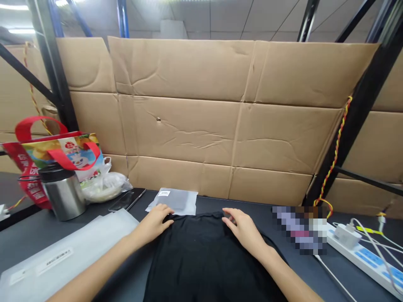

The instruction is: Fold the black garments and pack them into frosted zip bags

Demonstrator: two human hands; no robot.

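At the far left of the tabletop [118, 239], a red carrier bag [34, 180] stands upright with its handles raised, and a steel flask [63, 193] stands upright just in front of it, both set toward the edge, presumably to leave the middle free for working. Beside them lies a clear plastic bag [105, 184] with pale contents that cannot be identified. Next comes a dark phone [136, 198], flat near the cardboard panel [189, 126]. Nearer the person, large translucent packets [69, 251] with printed labels lie flat, apparently kept within easy reach. A smaller translucent packet [185, 201] lies beyond the left hand [156, 220], near the foot of the panel. The black cloth [201, 256] is spread on the tabletop in front of the person, its far edge running between the hands. The left hand is at the far left corner, fingers bent and loosely parted; the right hand [242, 228] is at the far right portion, thumb and fingers curved. Placed so, they appear suited to keeping that edge straight and level. Whether either hand pinches the fabric cannot be told, as black lies against black at the fingertips. To the right, a white power strip [362, 256] carries a plugged-in charger [347, 235], its cables clear of the cloth.
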